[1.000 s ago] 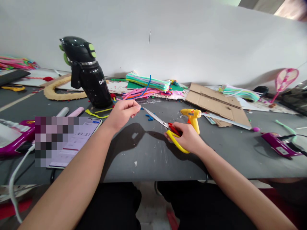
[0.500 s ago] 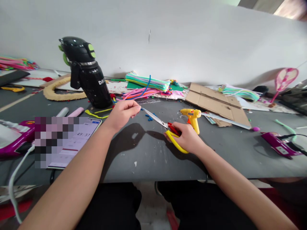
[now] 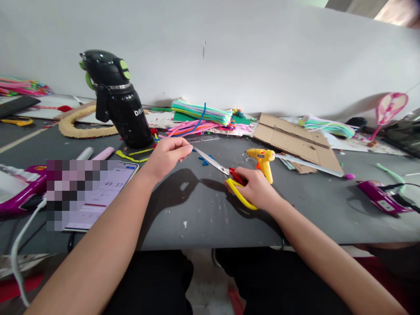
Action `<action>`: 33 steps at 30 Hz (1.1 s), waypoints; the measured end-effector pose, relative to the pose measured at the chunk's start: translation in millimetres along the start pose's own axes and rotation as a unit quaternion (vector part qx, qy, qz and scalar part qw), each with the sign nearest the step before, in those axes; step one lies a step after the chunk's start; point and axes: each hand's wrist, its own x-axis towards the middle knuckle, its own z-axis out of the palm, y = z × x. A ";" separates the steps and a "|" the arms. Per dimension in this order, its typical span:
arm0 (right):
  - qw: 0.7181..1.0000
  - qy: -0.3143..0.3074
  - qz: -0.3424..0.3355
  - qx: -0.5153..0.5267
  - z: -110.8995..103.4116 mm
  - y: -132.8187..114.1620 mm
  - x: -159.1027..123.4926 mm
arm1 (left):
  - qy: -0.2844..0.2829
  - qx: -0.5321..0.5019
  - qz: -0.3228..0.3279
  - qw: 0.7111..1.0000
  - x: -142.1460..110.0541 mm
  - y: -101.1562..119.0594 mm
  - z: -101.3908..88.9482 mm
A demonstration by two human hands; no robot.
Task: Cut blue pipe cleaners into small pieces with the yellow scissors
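My right hand (image 3: 257, 186) grips a pair of scissors (image 3: 216, 164) by the red and yellow handles, with the blades pointing up and left. The blade tips reach the pinched fingertips of my left hand (image 3: 172, 155). A tiny bit of blue shows at those fingertips, but what they hold is mostly hidden. Small blue pieces (image 3: 206, 160) lie on the grey table (image 3: 203, 223) just behind the blades. A yellow glue gun (image 3: 262, 159) stands just beyond my right hand.
A black bottle (image 3: 123, 105) and a phone (image 3: 111, 188) are at the left. Behind are bundles of fuzzy pipe cleaners (image 3: 201, 111) and cardboard (image 3: 295, 142). A purple power strip (image 3: 382, 198) lies at the right, yellow pipe-cleaner pieces (image 3: 127, 156) near the bottle.
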 end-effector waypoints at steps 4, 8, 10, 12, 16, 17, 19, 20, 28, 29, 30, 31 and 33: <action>1.000 -0.002 0.007 0.004 0.1 -0.4 0.2 | -0.006 -0.011 0.006 1.000 0.3 -0.6 0.6; 1.000 0.002 0.010 0.007 1.2 0.4 0.5 | -0.006 -0.013 0.003 1.000 0.2 0.9 1.0; 1.000 0.012 0.012 0.011 2.2 1.7 0.5 | -0.002 -0.007 -0.001 1.000 -0.1 1.7 1.0; 0.999 0.021 0.015 0.020 3.1 2.5 0.3 | 0.002 0.001 -0.002 1.000 -0.4 1.6 0.9; 0.999 0.015 0.017 0.045 3.3 0.6 -0.4 | 0.024 0.008 0.005 1.000 0.1 -2.3 0.6; 0.998 0.012 0.017 0.051 3.0 -0.3 -0.6 | 0.032 0.007 0.005 0.999 0.4 -3.5 0.7; 0.998 0.010 0.015 0.060 2.2 -2.1 -0.9 | 0.047 0.002 0.002 0.999 1.2 -5.2 0.8; 0.998 0.012 0.015 0.063 1.9 -2.8 -1.1 | 0.052 -0.001 0.000 0.999 1.5 -5.6 0.9; 0.997 0.026 0.017 0.068 0.6 -4.8 -2.6 | 0.053 -0.015 -0.002 0.998 1.2 -3.0 0.9; 0.998 0.028 0.016 0.060 0.6 -4.7 -2.7 | 0.052 -0.016 -0.001 0.999 1.1 -2.6 0.9; 0.998 0.030 0.014 0.050 0.7 -4.5 -2.7 | 0.051 -0.015 0.000 0.999 1.1 -2.1 1.0; 0.999 0.031 0.013 0.037 1.0 -4.3 -2.6 | 0.051 -0.014 -0.001 0.999 1.1 -1.6 1.2; 0.999 0.030 0.009 0.013 1.7 -3.6 -2.1 | 0.052 -0.010 -0.003 0.999 1.1 -0.9 1.6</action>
